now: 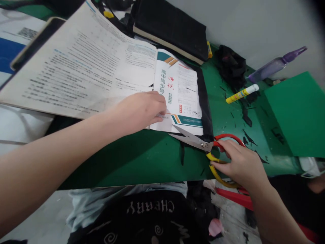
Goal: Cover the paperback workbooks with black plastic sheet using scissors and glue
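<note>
Near the front edge of the green table [152, 162]: steel scissors with red-and-yellow handles [203, 145], blades parted, long axis slanting slightly, tips leftward at the lower edge of a white printed sheet [189, 76]. Right hand [245, 162] curled round the handles. Left hand [144, 110] on the sheet, fingers bent; pinching or pressing, cannot tell.

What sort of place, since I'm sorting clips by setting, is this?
Probably a classroom or study room: a green desk bearing an open printed book and what looks like a glue stick.
</note>
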`<action>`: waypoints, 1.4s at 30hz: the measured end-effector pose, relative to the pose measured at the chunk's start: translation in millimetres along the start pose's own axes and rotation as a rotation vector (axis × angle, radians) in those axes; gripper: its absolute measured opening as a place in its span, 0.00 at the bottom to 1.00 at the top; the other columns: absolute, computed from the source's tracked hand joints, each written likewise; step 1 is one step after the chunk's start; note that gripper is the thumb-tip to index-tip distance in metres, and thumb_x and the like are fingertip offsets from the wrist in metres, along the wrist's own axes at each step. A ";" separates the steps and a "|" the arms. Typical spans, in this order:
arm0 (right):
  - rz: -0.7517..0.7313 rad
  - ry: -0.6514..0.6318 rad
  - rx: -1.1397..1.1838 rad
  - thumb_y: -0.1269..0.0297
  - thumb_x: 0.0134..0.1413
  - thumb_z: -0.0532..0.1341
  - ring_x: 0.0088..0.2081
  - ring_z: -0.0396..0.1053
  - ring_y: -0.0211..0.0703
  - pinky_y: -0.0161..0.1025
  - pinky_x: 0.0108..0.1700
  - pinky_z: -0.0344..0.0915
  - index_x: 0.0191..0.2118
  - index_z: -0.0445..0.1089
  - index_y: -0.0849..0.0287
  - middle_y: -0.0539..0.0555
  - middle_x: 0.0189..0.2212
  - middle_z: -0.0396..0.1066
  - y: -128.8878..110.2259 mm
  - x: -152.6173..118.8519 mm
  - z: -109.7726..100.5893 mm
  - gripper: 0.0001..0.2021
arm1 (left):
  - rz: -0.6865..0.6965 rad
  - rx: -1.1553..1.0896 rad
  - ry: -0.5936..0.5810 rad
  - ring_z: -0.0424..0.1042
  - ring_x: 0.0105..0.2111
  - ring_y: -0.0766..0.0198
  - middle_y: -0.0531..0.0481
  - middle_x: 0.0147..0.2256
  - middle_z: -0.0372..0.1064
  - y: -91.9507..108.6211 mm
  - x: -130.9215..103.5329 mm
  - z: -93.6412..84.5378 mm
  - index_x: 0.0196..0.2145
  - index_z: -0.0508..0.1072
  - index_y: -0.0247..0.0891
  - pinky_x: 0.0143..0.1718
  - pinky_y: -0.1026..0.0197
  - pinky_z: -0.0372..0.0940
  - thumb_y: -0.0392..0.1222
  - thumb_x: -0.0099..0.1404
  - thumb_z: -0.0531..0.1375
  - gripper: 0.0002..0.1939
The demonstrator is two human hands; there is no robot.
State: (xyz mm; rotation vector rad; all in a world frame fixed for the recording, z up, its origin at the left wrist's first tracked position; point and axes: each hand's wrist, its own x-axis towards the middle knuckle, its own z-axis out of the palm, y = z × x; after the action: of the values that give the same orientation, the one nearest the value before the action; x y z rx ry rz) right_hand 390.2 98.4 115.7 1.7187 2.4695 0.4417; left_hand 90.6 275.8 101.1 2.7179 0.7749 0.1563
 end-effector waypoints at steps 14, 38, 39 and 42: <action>-0.025 -0.018 0.038 0.57 0.52 0.62 0.33 0.71 0.43 0.37 0.31 0.62 0.43 0.67 0.63 0.55 0.35 0.73 8.4 -1.3 2.4 0.17 | 0.010 0.019 0.003 0.67 0.49 0.59 0.46 0.44 0.71 -0.6 -0.5 0.1 0.43 0.75 0.37 0.55 0.58 0.60 0.40 0.68 0.53 0.12; -0.035 -0.070 0.062 0.57 0.52 0.62 0.30 0.71 0.42 0.36 0.28 0.62 0.43 0.68 0.61 0.54 0.34 0.73 14.4 -3.9 0.6 0.16 | 0.019 0.000 0.016 0.67 0.48 0.58 0.46 0.44 0.71 -1.3 -1.3 0.8 0.42 0.74 0.37 0.54 0.57 0.60 0.42 0.68 0.51 0.14; -0.032 -0.073 0.064 0.57 0.52 0.61 0.30 0.71 0.42 0.37 0.28 0.62 0.43 0.68 0.61 0.54 0.34 0.73 14.7 -4.1 0.1 0.16 | 0.022 -0.001 0.019 0.67 0.48 0.58 0.45 0.44 0.71 -1.5 -1.3 1.1 0.42 0.74 0.37 0.54 0.57 0.60 0.43 0.68 0.50 0.15; -0.032 -0.066 0.058 0.56 0.52 0.61 0.30 0.70 0.42 0.37 0.30 0.62 0.43 0.68 0.62 0.55 0.34 0.73 16.0 -4.8 -0.9 0.16 | 0.025 0.001 0.020 0.67 0.48 0.58 0.45 0.44 0.71 -1.5 -1.3 1.4 0.42 0.74 0.37 0.54 0.57 0.61 0.42 0.68 0.50 0.15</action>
State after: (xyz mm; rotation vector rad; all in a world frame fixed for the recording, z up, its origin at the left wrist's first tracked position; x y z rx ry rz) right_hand 406.1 98.9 120.8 1.6834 2.4832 0.3075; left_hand 89.0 276.0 99.3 2.7324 0.7464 0.1892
